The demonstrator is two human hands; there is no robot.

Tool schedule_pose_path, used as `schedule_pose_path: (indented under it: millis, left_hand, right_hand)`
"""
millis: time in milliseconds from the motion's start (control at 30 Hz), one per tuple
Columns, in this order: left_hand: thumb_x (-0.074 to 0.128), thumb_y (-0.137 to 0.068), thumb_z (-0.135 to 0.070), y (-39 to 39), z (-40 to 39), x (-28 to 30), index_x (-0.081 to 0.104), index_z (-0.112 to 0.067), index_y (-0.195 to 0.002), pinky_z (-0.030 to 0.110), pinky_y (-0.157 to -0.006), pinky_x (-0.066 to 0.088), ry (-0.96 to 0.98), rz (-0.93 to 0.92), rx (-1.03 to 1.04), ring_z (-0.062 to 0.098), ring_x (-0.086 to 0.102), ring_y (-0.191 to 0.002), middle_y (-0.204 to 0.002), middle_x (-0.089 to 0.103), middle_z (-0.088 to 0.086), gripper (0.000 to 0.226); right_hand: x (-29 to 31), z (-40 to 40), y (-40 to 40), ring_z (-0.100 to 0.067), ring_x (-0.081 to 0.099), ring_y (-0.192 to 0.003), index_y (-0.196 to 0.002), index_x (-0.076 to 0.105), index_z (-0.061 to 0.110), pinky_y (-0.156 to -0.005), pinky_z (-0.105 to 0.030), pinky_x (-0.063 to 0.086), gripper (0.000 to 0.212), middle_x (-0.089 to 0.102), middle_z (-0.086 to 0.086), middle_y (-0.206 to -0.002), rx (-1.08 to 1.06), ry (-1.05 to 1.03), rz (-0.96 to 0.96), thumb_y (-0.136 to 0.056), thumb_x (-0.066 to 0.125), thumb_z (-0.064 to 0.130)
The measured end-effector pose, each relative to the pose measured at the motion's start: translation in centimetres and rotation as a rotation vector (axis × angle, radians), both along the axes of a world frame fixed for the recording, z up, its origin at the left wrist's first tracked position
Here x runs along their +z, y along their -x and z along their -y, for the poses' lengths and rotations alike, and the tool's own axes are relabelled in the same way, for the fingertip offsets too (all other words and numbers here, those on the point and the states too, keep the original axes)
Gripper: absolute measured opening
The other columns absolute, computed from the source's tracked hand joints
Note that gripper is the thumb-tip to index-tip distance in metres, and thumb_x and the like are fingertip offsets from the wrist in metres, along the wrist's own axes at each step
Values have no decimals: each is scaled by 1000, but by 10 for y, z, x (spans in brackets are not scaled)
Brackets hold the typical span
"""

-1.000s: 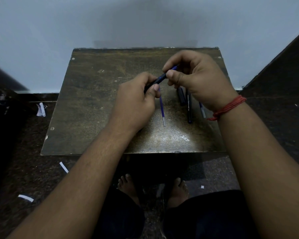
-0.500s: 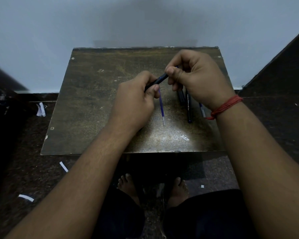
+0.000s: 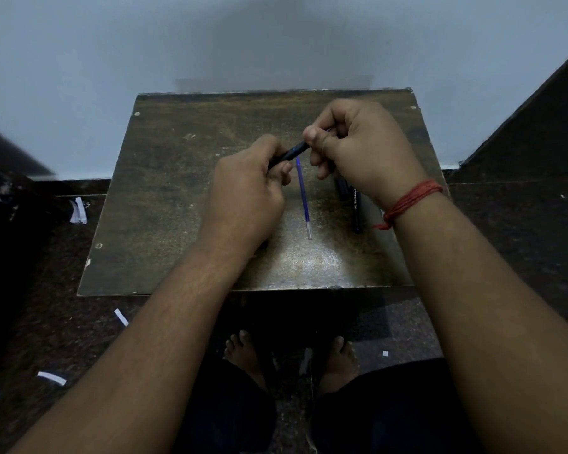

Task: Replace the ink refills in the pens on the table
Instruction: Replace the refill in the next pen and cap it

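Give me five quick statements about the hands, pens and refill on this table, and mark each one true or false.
1. Both hands grip the same dark blue pen. True.
2. The blue refill is held in the left hand. False: it lies loose on the table.
3. A red thread is tied round the right wrist. True.
4. The black pen lies left of the refill. False: it lies to its right, partly under the right hand.
5. The held pen rests flat on the table. False: it is lifted above it.
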State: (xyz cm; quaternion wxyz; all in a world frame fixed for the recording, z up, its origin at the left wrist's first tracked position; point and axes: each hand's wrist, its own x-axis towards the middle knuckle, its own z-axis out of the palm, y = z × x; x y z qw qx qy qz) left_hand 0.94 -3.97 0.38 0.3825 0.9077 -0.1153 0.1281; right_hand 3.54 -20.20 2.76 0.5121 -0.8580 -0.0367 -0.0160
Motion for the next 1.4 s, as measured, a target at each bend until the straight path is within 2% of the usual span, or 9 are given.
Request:
schedule_pose_path:
  millis: [133,233,333,467,900,1000,1167,1233,1400]
  left_hand:
    - [59,-95,-15,-1,1,-1,62,-18,-94,2,-60,37,17,-41,25,-5,61,-76,-78,68,-13,4]
    - [58,-96,-14,-2,0,-3,63,-18,-96,1,-63,39,46,-77,47,-7,61,-77,-78,68,-13,6]
    - [58,-96,-14,-2,0,-3,62,-18,-96,0,-62,38,63,-87,62,-8,61,-77,-79,69,-12,6]
    - [58,-96,-15,-2,0,-3,62,-18,-96,1,-62,39,65,-98,73,-10,59,-74,-79,69,-12,5]
    - [58,-96,-16,-2,0,-3,63,-17,-95,0,-61,38,78,-113,82,-11,59,-73,-78,68,-13,5]
    - [58,-97,-17,-2,0,-2,63,-18,-96,1,-61,39,75,-115,84,-9,61,-75,-78,68,-14,5]
    - [57,-97,-17,-1,-1,0,62,-21,-96,-1,-61,38,77,-124,88,-8,61,-77,-79,68,-15,6]
    - [57,-97,-18,-1,0,-1,62,-21,-96,1,-60,38,72,-129,86,-8,61,-77,-79,68,-15,6]
    - [58,-97,-19,-2,1,-2,63,-22,-97,1,-58,36,66,-140,82,-9,60,-75,-79,68,-15,6]
  right_hand:
    - [4,11,-2,-3,64,-67,-106,66,20,-62,-21,51,18,66,8,-83,-39,20,58,-92,69,31]
    - [5,22,-3,3,54,-71,-98,64,23,-64,-15,43,12,59,13,-81,-149,274,115,-92,69,32]
    - [0,23,-1,-13,58,-87,-93,62,21,-72,-28,45,16,63,6,-87,-114,576,46,-90,69,35]
    - [-6,9,1,-25,51,-107,-97,59,19,-74,-33,40,19,65,-3,-92,-42,829,16,-90,67,35]
    - [-9,-2,1,-32,52,-110,-105,58,16,-86,-40,47,10,63,-9,-100,-29,950,-38,-96,55,19]
    - [-7,-3,-1,-27,58,-106,-104,63,17,-86,-35,47,15,66,-5,-101,-52,798,-38,-92,57,23]
    - [4,4,-6,-3,64,-68,-101,70,17,-61,-20,52,16,69,3,-82,-265,-31,21,-93,56,13]
    - [2,9,-9,-6,64,-71,-101,69,15,-57,-19,48,12,70,1,-88,-342,-280,45,-95,58,14]
    - [-5,13,-14,-14,68,-75,-102,66,11,-64,-24,52,10,70,-5,-92,-389,-497,86,-96,58,11]
